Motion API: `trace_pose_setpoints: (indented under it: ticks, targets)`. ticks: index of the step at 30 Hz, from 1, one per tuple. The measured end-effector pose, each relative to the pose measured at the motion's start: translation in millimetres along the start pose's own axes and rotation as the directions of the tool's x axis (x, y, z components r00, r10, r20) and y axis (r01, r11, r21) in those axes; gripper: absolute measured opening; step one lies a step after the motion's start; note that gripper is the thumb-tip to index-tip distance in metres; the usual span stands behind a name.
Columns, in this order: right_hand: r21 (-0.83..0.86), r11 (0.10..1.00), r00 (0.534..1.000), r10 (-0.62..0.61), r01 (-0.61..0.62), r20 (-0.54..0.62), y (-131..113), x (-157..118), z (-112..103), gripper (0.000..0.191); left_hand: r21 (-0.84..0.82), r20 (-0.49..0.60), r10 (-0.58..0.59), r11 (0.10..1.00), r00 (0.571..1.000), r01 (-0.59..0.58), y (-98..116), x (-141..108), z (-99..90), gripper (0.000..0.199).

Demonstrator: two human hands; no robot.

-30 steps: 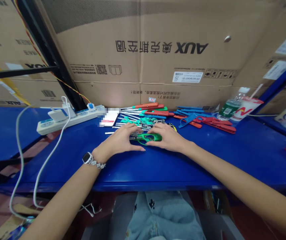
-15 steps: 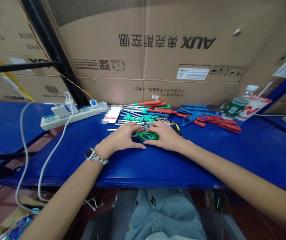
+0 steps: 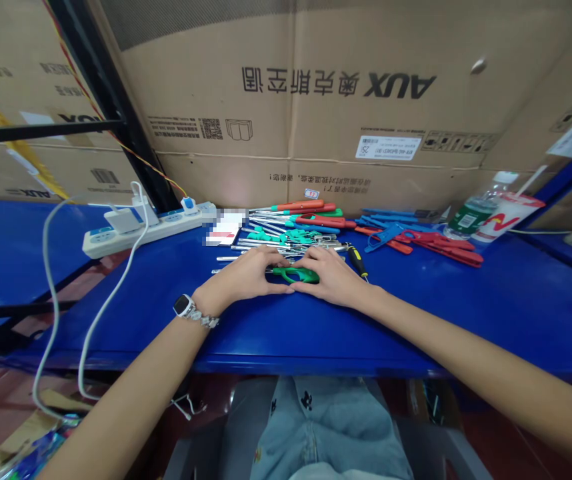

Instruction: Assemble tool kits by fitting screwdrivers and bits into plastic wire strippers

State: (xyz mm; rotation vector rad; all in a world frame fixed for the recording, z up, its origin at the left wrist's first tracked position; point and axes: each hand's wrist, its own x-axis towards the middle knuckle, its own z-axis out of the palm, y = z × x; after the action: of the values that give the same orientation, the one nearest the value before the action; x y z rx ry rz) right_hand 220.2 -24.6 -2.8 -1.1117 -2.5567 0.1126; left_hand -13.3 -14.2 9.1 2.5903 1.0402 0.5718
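A green long-nosed lighter [image 3: 302, 275] lies low over the tabletop between my two hands. My left hand [image 3: 256, 275] curls round its nozzle end, with thumb and fingers closing in, and a metal tube tip shows just left of that hand. Round the handle end, my right hand [image 3: 335, 275] is closed with its fingers bent. The two thumbs nearly meet on the near side. Just behind the hands lie metal lighter tubes [image 3: 226, 259] and teal plastic parts [image 3: 302, 236]. A black and yellow screwdriver [image 3: 357, 260] lies right of my right hand.
Orange-red lighters [image 3: 311, 220] lie at the back. Blue handle shells [image 3: 385, 235] and red handle shells [image 3: 446, 247] are piled to the right, before a bottle [image 3: 469, 219] and paper cup [image 3: 503, 219]. A power strip [image 3: 166, 223] with cables lies left. Cardboard [image 3: 286, 140] walls the back.
The green lighter has turned slightly, and its tube tip now shows left of my left hand. My right hand has shifted a little, uncovering more of the screwdriver. The view has moved slightly.
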Motion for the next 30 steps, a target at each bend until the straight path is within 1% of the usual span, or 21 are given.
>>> trace_pose_setpoints:
  ticks: [4,9,11,15,19,21,22,23,24,25,26,27,28,29,30]
  targets:
    - [-0.001,1.0,1.0,0.018,-0.018,0.009,-3,0,-2,0.038,-0.01,-0.012,0.007,1.0,1.0,-0.007,2,1,3.0,0.047]
    - [-0.038,0.999,1.0,-0.002,0.002,0.006,-2,-1,-1,0.038,-0.024,-0.032,0.008,1.0,0.999,-0.009,8,0,2.7,0.036]
    - [-0.072,0.997,1.0,-0.013,0.013,0.01,-2,-2,-1,0.039,0.003,-0.026,0.016,1.0,1.0,-0.016,11,-1,1.5,0.035]
    - [-0.141,0.989,0.998,-0.051,0.054,0.024,-7,-3,-1,0.038,0.083,-0.026,0.052,0.995,0.998,-0.05,14,-7,1.2,0.045]
    - [-0.191,0.979,0.995,-0.059,0.072,0.077,-17,-1,-3,0.033,0.167,-0.038,0.036,0.986,0.999,-0.03,16,-11,2.9,0.042]
    - [-0.185,0.981,0.993,-0.031,0.052,0.114,-20,0,-3,0.031,0.207,-0.081,0.019,0.978,0.997,-0.001,18,-11,1.6,0.035]
    - [-0.177,0.983,0.992,-0.018,0.04,0.124,-21,0,-3,0.031,0.224,-0.13,0.012,0.974,0.991,0.017,19,-10,0.1,0.031]
    - [-0.168,0.985,0.992,-0.006,0.027,0.125,-21,0,-4,0.03,0.235,-0.201,0.009,0.971,0.979,0.039,21,-10,-1.8,0.028]
    - [-0.158,0.987,0.993,0.004,0.015,0.118,-21,-1,-4,0.03,0.233,-0.296,0.009,0.97,0.955,0.064,23,-9,-4.0,0.026]
    - [-0.146,0.989,0.994,0.016,-0.001,0.106,-20,-2,-4,0.03,0.215,-0.409,0.005,0.972,0.912,0.091,25,-9,-6.2,0.024]
    - [-0.13,0.991,0.995,0.034,-0.022,0.09,-19,-3,-6,0.031,0.177,-0.525,-0.008,0.977,0.851,0.118,28,-9,-8.0,0.022]
    - [-0.109,0.993,0.996,0.057,-0.049,0.073,-18,-4,-7,0.032,0.117,-0.624,-0.039,0.983,0.781,0.143,31,-9,-9.2,0.022]
    - [-0.084,0.994,0.995,0.082,-0.077,0.057,-17,-6,-9,0.034,0.039,-0.693,-0.091,0.986,0.715,0.164,34,-9,-9.5,0.026]
    - [-0.055,0.993,0.994,0.106,-0.104,0.04,-17,-7,-11,0.035,-0.051,-0.721,-0.162,0.982,0.673,0.182,37,-9,-8.7,0.032]
    - [-0.025,0.992,0.992,0.128,-0.128,0.022,-17,-9,-13,0.036,-0.148,-0.706,-0.245,0.968,0.664,0.201,40,-8,-6.8,0.038]
